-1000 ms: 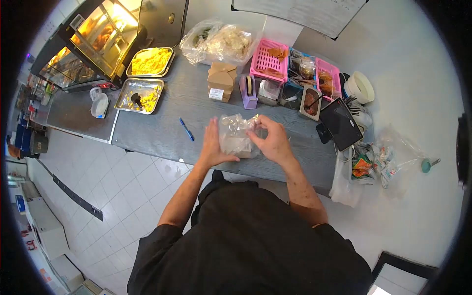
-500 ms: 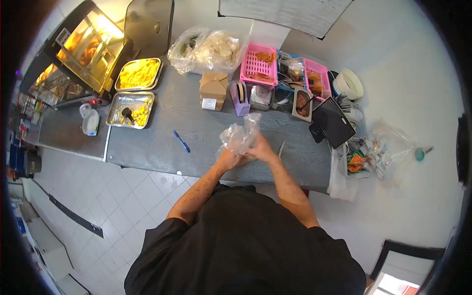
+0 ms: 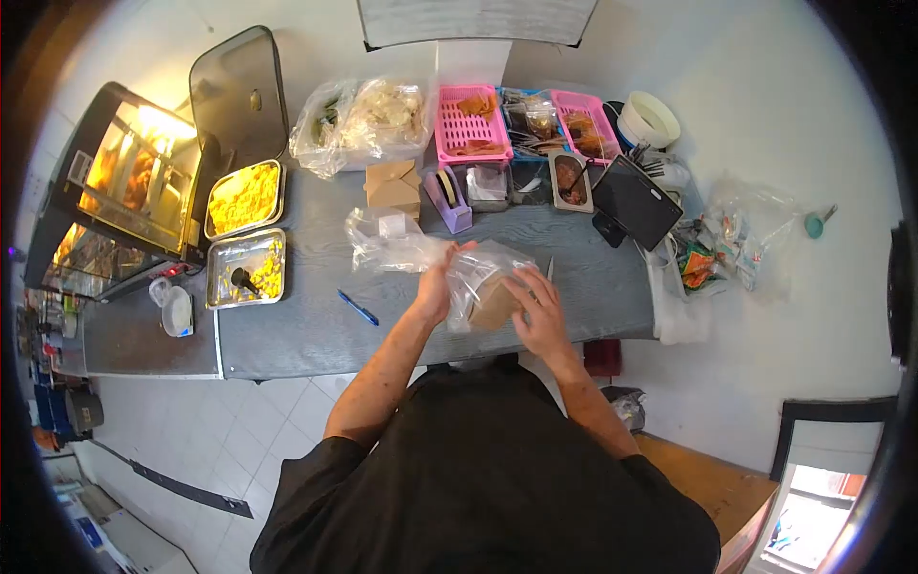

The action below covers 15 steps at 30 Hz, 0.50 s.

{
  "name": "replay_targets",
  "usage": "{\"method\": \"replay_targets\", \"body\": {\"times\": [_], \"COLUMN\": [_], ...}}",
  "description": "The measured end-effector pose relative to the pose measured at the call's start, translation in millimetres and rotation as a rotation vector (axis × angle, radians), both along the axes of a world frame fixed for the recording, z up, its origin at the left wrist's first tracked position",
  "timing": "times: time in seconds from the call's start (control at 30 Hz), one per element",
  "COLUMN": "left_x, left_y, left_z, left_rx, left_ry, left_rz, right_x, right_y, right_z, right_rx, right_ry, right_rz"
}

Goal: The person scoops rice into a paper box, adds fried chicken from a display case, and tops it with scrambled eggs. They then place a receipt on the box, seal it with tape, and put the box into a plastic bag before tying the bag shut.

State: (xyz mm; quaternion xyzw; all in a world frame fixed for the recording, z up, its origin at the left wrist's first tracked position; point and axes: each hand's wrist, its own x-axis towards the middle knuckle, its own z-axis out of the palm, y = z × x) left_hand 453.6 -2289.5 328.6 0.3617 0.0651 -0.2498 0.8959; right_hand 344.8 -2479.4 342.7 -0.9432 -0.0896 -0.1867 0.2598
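A clear plastic bag (image 3: 397,251) stretches across the front of the counter, with a brown cardboard box (image 3: 493,304) inside its right end. My left hand (image 3: 435,292) is closed around the gathered middle of the bag, and the loose end spreads out to the left. My right hand (image 3: 541,316) rests against the box's right side through the plastic, its fingers extended and apart. Just beyond the right fingers lies a thin pointed metal blade (image 3: 550,269), partly hidden. Behind the bag's loose end stands a stack of brown cardboard boxes (image 3: 392,182).
A purple tape dispenser (image 3: 449,203) stands behind the bag. Left are a blue pen (image 3: 358,307) and metal trays of yellow food, one holding a black scoop (image 3: 246,280). Pink baskets (image 3: 470,134) line the back, and a black tablet (image 3: 638,204) stands to the right.
The bag was bunched up between both hands; now it is drawn out sideways with the box showing in it. My right hand has moved right and its fingers have spread. The view has shifted.
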Motion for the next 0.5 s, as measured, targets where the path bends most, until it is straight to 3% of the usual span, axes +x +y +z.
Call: {"method": "replay_targets", "body": {"times": [0.07,0.1,0.2,0.27,0.37,0.4,0.43,0.47,0.5], "left_x": [5.0,4.2,-2.0,0.2,-1.4,1.1,4.2,8.7,13.2], "left_y": [-3.1,-8.4,-20.3,-25.8,-32.7,-32.3,-30.2,-26.1,-19.7], "left_z": [19.2,28.3,66.6,58.4,64.8,59.8,54.6,49.8,44.3], "left_rx": [-0.056,-0.050,-0.114,-0.094,0.026,0.292,0.558,0.569,0.770], "left_ry": [0.195,0.211,0.308,0.272,0.255,0.068,-0.123,-0.126,-0.467], "left_rz": [-0.141,-0.165,-0.236,-0.264,-0.195,-0.154,-0.112,-0.112,-0.104], "right_x": [-9.3,-12.3,-8.0,2.0,11.6,14.0,16.3,21.7,31.6], "right_y": [-22.8,-24.6,-29.0,-35.0,-45.7,-46.3,-45.0,-43.3,-40.7], "right_z": [-12.8,-12.7,-4.6,-1.5,5.2,-1.2,-14.1,-28.0,-59.2], "right_rx": [-0.283,-0.280,-0.179,-0.027,0.099,0.112,0.481,0.834,1.269], "right_ry": [-0.088,-0.094,-0.279,-0.571,-0.502,-0.502,-0.149,0.215,0.588], "right_rz": [0.126,0.116,0.068,0.093,0.088,0.087,0.141,0.194,0.345]}}
